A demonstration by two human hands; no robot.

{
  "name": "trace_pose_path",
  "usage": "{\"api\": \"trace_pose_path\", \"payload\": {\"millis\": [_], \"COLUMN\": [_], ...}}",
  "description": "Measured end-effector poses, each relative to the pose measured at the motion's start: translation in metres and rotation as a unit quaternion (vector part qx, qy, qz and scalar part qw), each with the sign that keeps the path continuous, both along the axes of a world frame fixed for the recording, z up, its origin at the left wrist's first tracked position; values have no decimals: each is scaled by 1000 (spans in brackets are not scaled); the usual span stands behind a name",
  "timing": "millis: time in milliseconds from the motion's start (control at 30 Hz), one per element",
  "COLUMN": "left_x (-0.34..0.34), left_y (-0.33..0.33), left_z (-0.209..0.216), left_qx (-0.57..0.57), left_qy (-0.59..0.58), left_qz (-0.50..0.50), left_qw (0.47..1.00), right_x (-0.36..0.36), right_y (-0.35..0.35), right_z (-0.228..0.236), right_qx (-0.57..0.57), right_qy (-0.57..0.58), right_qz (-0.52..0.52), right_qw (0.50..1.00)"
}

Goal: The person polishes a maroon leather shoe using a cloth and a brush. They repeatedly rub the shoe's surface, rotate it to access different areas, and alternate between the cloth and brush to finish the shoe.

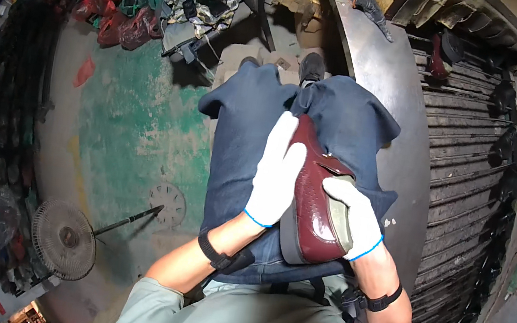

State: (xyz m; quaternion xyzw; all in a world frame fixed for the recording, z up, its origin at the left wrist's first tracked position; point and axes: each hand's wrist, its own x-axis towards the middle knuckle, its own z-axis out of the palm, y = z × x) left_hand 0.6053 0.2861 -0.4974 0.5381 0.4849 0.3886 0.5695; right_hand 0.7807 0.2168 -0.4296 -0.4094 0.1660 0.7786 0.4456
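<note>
A glossy dark red shoe (313,221) rests tilted over my lap, its toe pointing away from me. It has a strap across the top, a pale lining and a thick dark sole turned to the left. My left hand (275,178), in a white knit glove with a blue cuff, supports the shoe along its left side, fingers stretched toward the toe. My right hand (357,219), gloved the same way, grips the shoe at the opening, thumb over the rim; its other fingers are hidden.
To my right runs a metal bench (405,131) beside a slatted rack (466,174), where another dark red shoe (438,60) lies. A standing fan (65,239) is at the lower left. Red plastic bags (134,30) pile at the far left, near a camouflage cloth (213,2).
</note>
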Motion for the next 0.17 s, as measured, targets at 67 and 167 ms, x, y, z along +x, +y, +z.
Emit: {"api": "trace_pose_path", "payload": {"millis": [67, 167], "left_x": [2, 4], "left_y": [1, -2], "left_z": [30, 63], "left_qx": [-129, -235], "left_qy": [-140, -310], "left_qz": [59, 126], "left_qw": [980, 913], "right_x": [4, -3], "right_y": [8, 18], "right_z": [21, 46], "right_qx": [68, 183], "right_qy": [-38, -106], "right_qz": [24, 8], "right_qw": [997, 977]}}
